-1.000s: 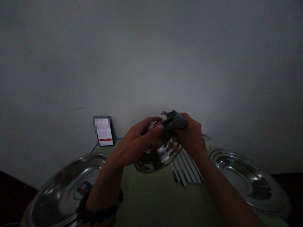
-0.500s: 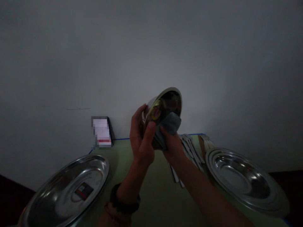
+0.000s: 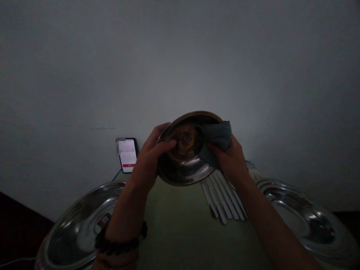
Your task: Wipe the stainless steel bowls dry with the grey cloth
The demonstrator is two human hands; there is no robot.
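I hold a small steel bowl [image 3: 182, 168] up over the table, its inside tilted toward me, with a red and yellow sticker on its bottom. My left hand [image 3: 147, 159] grips the bowl's left rim, thumb inside. My right hand [image 3: 229, 159] is closed on a grey cloth [image 3: 218, 137], which is pressed against the bowl's upper right rim.
A large steel plate [image 3: 81, 221] lies at the left, with a sticker on it, and a stack of steel plates [image 3: 303, 217] at the right. Several pieces of cutlery [image 3: 223, 198] lie between them on the pale green table [image 3: 180, 232]. A lit phone [image 3: 128, 154] leans on the wall.
The bowl went from lying low and tipped away, to standing on edge, to now facing me. The cloth moved from inside the bowl to its upper right rim.
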